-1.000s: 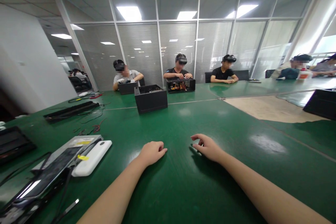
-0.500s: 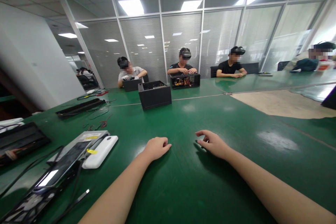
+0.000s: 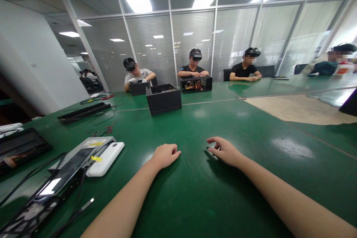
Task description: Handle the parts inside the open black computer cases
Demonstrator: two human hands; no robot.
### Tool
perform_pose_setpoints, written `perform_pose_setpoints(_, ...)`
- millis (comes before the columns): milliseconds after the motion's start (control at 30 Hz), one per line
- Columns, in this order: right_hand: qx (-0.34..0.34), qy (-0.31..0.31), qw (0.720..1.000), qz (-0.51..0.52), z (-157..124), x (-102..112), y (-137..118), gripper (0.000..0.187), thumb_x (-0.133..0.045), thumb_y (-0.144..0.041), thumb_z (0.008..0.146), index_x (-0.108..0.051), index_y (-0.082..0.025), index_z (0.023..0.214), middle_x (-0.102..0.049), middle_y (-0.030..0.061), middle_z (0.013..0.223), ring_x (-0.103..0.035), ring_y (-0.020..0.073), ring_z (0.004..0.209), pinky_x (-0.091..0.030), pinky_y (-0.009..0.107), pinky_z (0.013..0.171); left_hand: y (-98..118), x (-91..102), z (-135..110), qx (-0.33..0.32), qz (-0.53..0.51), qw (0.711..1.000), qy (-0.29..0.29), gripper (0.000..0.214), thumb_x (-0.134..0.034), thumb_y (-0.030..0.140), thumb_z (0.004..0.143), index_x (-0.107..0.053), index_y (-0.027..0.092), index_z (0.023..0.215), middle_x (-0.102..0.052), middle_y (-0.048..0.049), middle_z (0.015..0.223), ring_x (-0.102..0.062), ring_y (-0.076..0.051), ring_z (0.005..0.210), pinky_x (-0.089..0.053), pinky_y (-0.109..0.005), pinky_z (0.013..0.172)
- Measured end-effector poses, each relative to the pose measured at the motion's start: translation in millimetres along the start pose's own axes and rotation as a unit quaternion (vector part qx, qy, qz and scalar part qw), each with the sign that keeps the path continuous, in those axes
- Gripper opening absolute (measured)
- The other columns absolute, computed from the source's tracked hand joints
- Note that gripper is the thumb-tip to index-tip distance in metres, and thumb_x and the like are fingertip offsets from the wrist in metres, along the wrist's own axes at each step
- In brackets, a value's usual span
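Note:
My left hand (image 3: 166, 155) rests on the green tabletop (image 3: 189, 186), its fingers curled under and its thumb pointing right. No object shows in it. Across a short gap, my right hand (image 3: 224, 151) lies on the same surface with fingers loosely bent and the thumb apart from them; it holds nothing. Closest to my left hand is a white power bank (image 3: 106, 160) with a yellow tag, to its left. Beside that lie a dark-screened phone (image 3: 72, 165) and a grey metal box (image 3: 102, 141).
Black cables with a plug (image 3: 92, 200) lie at the lower left. A black computer case (image 3: 164, 100) stands ahead, and an open case with coloured wires (image 3: 196, 84) is behind it. Several people sit across the table. A beige sheet (image 3: 281, 108) covers part of the right side.
The view has shifted very slightly, so everything sits a little higher in it. Both hands keep the same pose and place on the table.

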State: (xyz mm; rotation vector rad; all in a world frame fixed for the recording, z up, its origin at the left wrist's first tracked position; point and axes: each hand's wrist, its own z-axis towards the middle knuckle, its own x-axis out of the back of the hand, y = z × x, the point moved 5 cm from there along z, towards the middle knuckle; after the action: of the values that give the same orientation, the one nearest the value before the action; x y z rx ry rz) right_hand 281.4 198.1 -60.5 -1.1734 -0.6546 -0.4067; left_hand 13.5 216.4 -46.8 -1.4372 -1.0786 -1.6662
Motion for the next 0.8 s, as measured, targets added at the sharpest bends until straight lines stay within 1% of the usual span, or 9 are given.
perform_pose_setpoints(133,0.001,-0.001,1.000,0.001,0.4,-0.5,-0.4,0.039,-0.059,-0.030,0.080,-0.057,-0.020,0.118,-0.062,0.0065,0.109,-0.059,0.0146,0.076,-0.048,0.031,0.074,0.0,-0.5,-0.7,-0.007,0.000,1.000,0.002,0.038,-0.041,0.052,0.088,-0.058,0.020,0.076,-0.064,-0.0030,0.076,-0.057,-0.016,0.069,-0.029,-0.025,0.057)
perform_pose_setpoints(333,-0.001,-0.001,1.000,0.001,0.5,-0.2,-1.5,0.037,-0.057,-0.029,0.081,-0.058,-0.020,0.117,-0.063,0.0067,0.107,-0.059,0.0149,0.077,-0.048,0.031,0.075,0.1,0.5,-1.6,0.004,0.005,1.000,-0.001,0.037,-0.042,0.051,0.088,-0.058,0.020,0.077,-0.065,-0.0036,0.079,-0.057,-0.016,0.071,-0.030,-0.025,0.057)
perform_pose_setpoints(800,-0.001,-0.007,1.000,0.001,-0.5,0.3,-2.7,0.038,-0.058,-0.031,0.081,-0.058,-0.020,0.117,-0.063,0.0066,0.106,-0.059,0.0146,0.077,-0.048,0.031,0.074,-4.2,-4.0,0.8,-0.015,-0.002,1.000,0.013,0.038,-0.042,0.053,0.088,-0.057,0.020,0.075,-0.064,-0.0024,0.076,-0.056,-0.016,0.068,-0.028,-0.025,0.055)
